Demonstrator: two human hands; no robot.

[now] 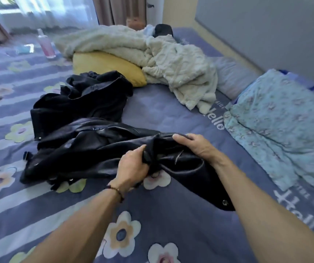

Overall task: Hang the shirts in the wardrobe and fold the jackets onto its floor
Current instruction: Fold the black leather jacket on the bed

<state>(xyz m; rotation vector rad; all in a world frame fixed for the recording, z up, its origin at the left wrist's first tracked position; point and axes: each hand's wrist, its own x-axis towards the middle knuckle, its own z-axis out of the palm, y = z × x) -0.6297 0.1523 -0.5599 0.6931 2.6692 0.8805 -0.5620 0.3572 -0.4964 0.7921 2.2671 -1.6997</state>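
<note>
A black leather jacket (87, 149) lies crumpled on the flowered blue bedsheet (152, 215) in front of me. My left hand (133, 168) grips a bunched fold near its zipper. My right hand (196, 147) holds the jacket's upper edge, with the fingers curled over it. Behind it lies a second black garment (84, 99) in a heap, touching the jacket. No wardrobe is in view.
A cream fluffy blanket (152, 54) drapes over a yellow pillow (106, 67) at the back. A light-blue flowered quilt (285, 126) lies folded at the right by the wall. A pink bottle (46, 44) stands at the far left.
</note>
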